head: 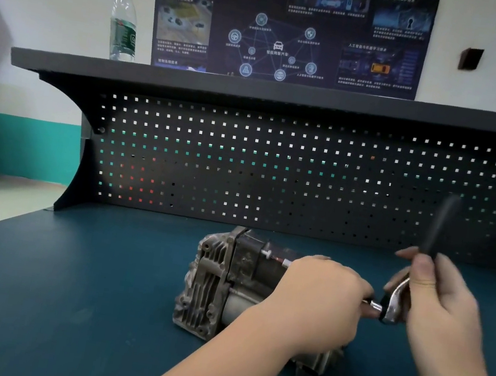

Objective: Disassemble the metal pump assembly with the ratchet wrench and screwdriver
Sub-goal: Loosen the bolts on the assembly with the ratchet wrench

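Pump point(219, 283) under gripping left hand point(317, 298); right hand point(436, 299) grasps ratchet point(397, 302); bottle point(123, 24) shelved behind.

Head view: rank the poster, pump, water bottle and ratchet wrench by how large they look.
1. Poster
2. Pump, partly hidden by the left hand
3. Water bottle and ratchet wrench look alike; the wrench is blurred and nearer, so unranked.

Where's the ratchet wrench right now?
Head view, right of centre: the ratchet wrench is in the right hand, its head against the pump assembly's right end.
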A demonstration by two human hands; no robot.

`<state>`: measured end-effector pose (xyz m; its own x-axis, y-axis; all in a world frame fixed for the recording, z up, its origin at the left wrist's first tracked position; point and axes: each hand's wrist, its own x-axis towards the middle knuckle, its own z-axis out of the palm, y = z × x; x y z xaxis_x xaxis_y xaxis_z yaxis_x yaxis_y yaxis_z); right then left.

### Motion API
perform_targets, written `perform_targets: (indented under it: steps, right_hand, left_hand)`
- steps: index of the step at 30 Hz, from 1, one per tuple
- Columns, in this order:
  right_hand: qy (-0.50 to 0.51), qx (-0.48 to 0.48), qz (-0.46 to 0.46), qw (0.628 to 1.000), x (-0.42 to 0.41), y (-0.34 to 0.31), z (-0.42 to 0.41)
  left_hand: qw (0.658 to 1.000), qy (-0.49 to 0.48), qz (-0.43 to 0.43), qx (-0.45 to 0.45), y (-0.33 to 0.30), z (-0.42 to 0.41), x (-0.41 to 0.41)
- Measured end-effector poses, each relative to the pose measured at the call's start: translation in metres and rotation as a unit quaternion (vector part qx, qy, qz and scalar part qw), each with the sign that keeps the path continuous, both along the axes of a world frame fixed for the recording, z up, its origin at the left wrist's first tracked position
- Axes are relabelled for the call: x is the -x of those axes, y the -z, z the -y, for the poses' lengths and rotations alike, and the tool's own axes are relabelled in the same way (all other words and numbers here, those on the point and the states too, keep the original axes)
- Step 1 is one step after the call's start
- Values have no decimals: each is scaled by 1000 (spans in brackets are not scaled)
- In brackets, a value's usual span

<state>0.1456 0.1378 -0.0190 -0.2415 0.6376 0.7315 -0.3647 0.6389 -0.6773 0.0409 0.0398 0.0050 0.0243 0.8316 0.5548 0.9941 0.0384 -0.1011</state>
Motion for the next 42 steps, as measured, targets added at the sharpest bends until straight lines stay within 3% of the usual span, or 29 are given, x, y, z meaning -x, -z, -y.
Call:
perform_targets:
  steps: [4, 8, 12, 15, 17, 19, 21, 23, 27, 29, 31, 33, 35, 37, 39, 42]
  right_hand:
    - [-3, -106, -27, 994, -5, 0, 1]
    - [5, -93, -26, 995, -6, 2, 4]
    - [6, 77, 42, 996, -4, -9, 3]
    - [-103, 302, 94, 943, 0, -3, -12]
    - [-153, 350, 104, 918, 5, 5, -16]
    - [-114, 285, 74, 949, 5, 6, -14]
    - [-33, 116, 47, 992, 0, -1, -8]
    - [-9, -19, 21, 1000, -6, -5, -3]
    - [-8, -45, 4, 999, -6, -4, 7]
    - [-3, -5, 3, 1000, -3, -4, 9]
    - [-37, 109, -8, 993, 1, -4, 7]
    - [-108, 271, 12, 956, 4, 0, -1]
    - [-166, 352, 49, 920, 6, 3, -6]
    - [-145, 291, 33, 945, 5, 2, -7]
    - [-81, 115, -4, 990, 1, -6, 0]
    - [-34, -85, -33, 995, -6, -7, 9]
  left_hand:
    - [1000, 0, 0, -20, -1, 2, -2]
    - [999, -1, -19, -27, 1, 4, -2]
    - [998, -13, -49, -32, 2, 4, -2]
    - [998, -8, -47, -44, 4, 3, -3]
    - [998, -5, -47, -42, 4, 3, -3]
    - [998, 1, -58, -29, 4, 3, -3]
    - [998, 3, -51, -22, 2, 2, -2]
    - [999, 3, -27, -20, -1, 3, -2]
    - [1000, -5, -22, -4, -5, 6, -4]
    - [999, -12, -34, 9, -5, 7, -5]
    - [999, -12, -30, 20, -5, 8, -5]
    - [1000, -6, -19, 24, -4, 6, -3]
    - [1000, -6, -16, 22, -3, 5, -1]
    - [1000, -10, -13, 22, -2, 4, -1]
    - [1000, -7, 1, 16, -4, 5, -2]
    - [999, 3, 36, 12, -8, 7, -3]
